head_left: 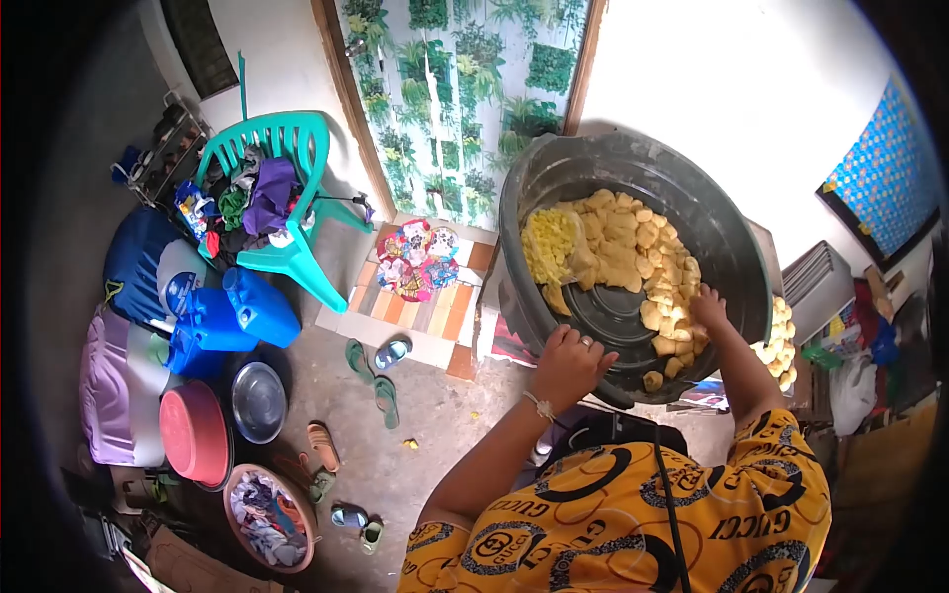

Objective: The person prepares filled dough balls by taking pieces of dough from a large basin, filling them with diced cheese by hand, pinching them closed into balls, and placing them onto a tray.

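Observation:
A large black plastic basin point(736, 222) stands tilted in front of me. Pale yellow dough pieces point(613, 247) cover much of its floor, several pressed together and others separate. Against the basin's left inner wall lies a clear plastic bag point(554, 245) with bright yellow bits in it. My left hand point(573, 366), with a ring, is closed over the near rim. Inside the basin, my right hand point(708, 308) rests at the right edge of the dough pieces, its fingers extended and touching them. Whether a piece lies under its fingertips is hidden.
More round dough pieces point(781, 346) lie outside the basin at right. A green plastic chair point(287, 262) piled with clothes stands at left, near blue jerrycans point(262, 306), a red basin point(193, 430) and a laundry tub point(267, 519). Slippers point(386, 400) lie on the floor.

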`<act>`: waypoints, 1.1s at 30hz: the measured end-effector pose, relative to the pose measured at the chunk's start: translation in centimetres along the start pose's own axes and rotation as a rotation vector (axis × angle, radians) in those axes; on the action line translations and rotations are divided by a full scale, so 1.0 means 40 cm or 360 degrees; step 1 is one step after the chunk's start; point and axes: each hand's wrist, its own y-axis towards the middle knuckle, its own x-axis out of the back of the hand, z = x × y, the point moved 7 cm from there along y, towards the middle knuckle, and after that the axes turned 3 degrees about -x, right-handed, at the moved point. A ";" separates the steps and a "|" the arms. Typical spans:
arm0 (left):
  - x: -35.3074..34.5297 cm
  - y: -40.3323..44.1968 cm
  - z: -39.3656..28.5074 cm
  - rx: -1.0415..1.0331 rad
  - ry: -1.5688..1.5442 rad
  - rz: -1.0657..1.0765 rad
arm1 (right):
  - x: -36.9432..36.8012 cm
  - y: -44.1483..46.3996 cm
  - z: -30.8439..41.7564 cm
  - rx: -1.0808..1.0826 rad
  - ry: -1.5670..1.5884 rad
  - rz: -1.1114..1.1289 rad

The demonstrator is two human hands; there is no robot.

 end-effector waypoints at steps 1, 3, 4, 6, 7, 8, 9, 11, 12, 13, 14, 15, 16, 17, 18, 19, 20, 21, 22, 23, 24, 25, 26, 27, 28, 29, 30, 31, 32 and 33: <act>0.002 -0.004 -0.003 0.0011 -0.0002 0.0013 | 0.011 -0.023 0.024 0.0098 -0.0062 0.0245; 0.001 -0.010 -0.004 -0.0024 -0.0011 -0.0074 | 0.068 -0.094 0.075 0.0293 -0.0184 0.0734; 0.003 -0.013 -0.005 -0.0036 -0.0012 -0.0119 | 0.081 -0.103 0.069 0.0257 -0.0125 0.0775; -0.001 -0.015 -0.008 -0.0018 0.0009 -0.0127 | 0.111 -0.100 0.076 0.0208 -0.0011 0.0840; -0.001 -0.016 -0.009 0.0001 0.0024 -0.0135 | 0.094 -0.081 0.061 0.0152 0.0277 0.0786; -0.005 -0.015 -0.010 0.0024 0.0034 -0.0135 | 0.045 -0.043 0.021 0.0105 0.0561 0.0726; -0.011 -0.013 -0.012 0.0052 0.0044 -0.0141 | 0.029 -0.006 -0.001 0.0066 0.0840 0.0666; -0.015 -0.007 -0.009 0.0103 0.0060 -0.0200 | 0.149 0.014 -0.002 0.0210 0.0776 0.0478; -0.017 -0.005 -0.009 0.0126 0.0059 -0.0247 | 0.190 0.025 -0.003 0.0283 0.0748 0.0394; -0.022 -0.009 -0.015 0.0153 0.0052 -0.0282 | 0.193 0.048 -0.008 0.0336 0.0805 0.0482; -0.019 -0.013 -0.015 0.0194 0.0032 -0.0347 | 0.215 0.062 -0.001 0.0520 0.0564 0.0453; -0.014 -0.016 -0.010 0.0234 0.0012 -0.0414 | 0.226 0.082 -0.009 0.0469 0.0517 0.0468; -0.010 -0.021 -0.006 0.0272 -0.0008 -0.0481 | 0.236 0.091 -0.005 0.0416 0.0469 0.0483; -0.006 -0.023 -0.006 0.0290 0.0002 -0.0533 | 0.246 0.101 0.005 0.0450 0.0468 0.0429; -0.008 -0.023 -0.007 0.0294 0.0053 -0.0518 | 0.257 0.107 0.013 0.0482 0.0465 0.0376; -0.001 -0.022 -0.012 0.0300 0.0101 -0.0500 | 0.259 0.118 0.021 0.0551 0.0460 0.0311; 0.002 -0.020 -0.018 0.0305 0.0147 -0.0476 | 0.257 0.132 0.026 0.0619 0.0453 0.0244; 0.004 -0.020 -0.022 0.0330 0.0172 -0.0495 | 0.253 0.149 0.039 0.0716 0.0449 0.0167; 0.002 -0.019 -0.025 0.0345 0.0196 -0.0506 | 0.247 0.164 0.045 0.0802 0.0454 0.0091; -0.001 -0.021 -0.026 0.0326 0.0208 -0.0571 | 0.257 0.173 0.053 0.0895 0.0647 0.0023; -0.018 -0.021 -0.016 0.0379 0.0228 -0.0459 | 0.272 0.172 0.064 0.0975 0.0843 -0.0041; -0.017 -0.016 -0.026 0.0370 0.0318 -0.0435 | 0.284 0.164 0.072 0.0887 0.1074 0.0211; -0.024 -0.011 -0.021 0.0456 0.0218 -0.0344 | 0.297 0.159 0.082 0.0789 0.1309 0.0454; -0.027 -0.006 -0.027 0.0499 0.0259 -0.0352 | 0.280 0.173 0.089 0.0794 0.1554 0.0616; -0.036 0.000 -0.022 0.0512 0.0307 -0.0337 | 0.258 0.177 0.092 0.0793 0.1792 0.0787; -0.026 0.020 -0.035 0.0544 0.0421 -0.0258 | 0.261 0.172 0.097 0.0817 0.1983 0.0868; -0.019 0.041 -0.050 0.0577 0.0540 -0.0182 | 0.267 0.166 0.107 0.0846 0.2172 0.0948; -0.016 0.062 -0.056 0.0721 0.0414 -0.0198 | 0.274 0.154 0.116 0.0881 0.2361 0.1026; -0.012 0.081 -0.061 0.0862 0.0295 -0.0219 | 0.272 0.145 0.122 0.0887 0.2454 0.1092; -0.008 0.099 -0.067 0.0996 0.0181 -0.0245 | 0.275 0.137 0.129 0.0898 0.2550 0.1153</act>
